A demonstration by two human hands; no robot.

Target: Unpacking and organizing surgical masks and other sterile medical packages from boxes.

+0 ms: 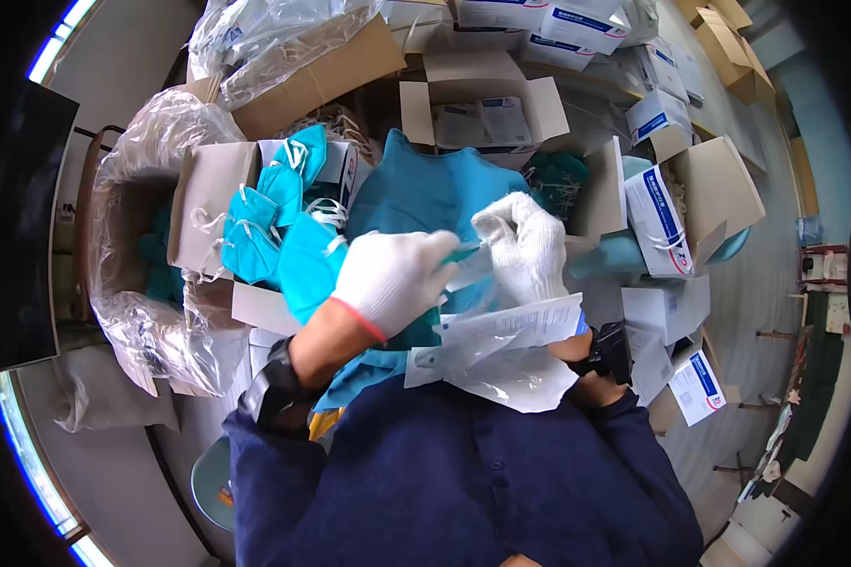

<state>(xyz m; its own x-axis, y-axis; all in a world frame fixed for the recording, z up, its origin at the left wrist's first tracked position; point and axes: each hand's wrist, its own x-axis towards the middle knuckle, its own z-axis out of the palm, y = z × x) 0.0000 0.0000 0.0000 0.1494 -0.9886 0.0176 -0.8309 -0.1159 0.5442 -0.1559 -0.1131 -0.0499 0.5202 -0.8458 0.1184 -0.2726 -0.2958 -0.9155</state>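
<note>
My left hand (392,281), in a white knit glove with a red cuff edge, is closed with its fingertips pinching a teal face mask (460,254). Close by on the right, my gloved right hand (525,248) has its fingers curled on a clear plastic pouch (473,274), blurred between both hands. Below them, printed clear pouches (501,354) lie over my lap. Several teal folded face masks with white straps (255,231) are piled left of my left hand. A blue-teal cloth (425,194) spreads out beyond the hands.
An open carton (544,104) with packages inside stands ahead. At the left is a plastic-lined box (113,236). White and blue printed boxes (657,217) and open cartons crowd the right. A pale blue bucket (213,484) sits on the floor at lower left.
</note>
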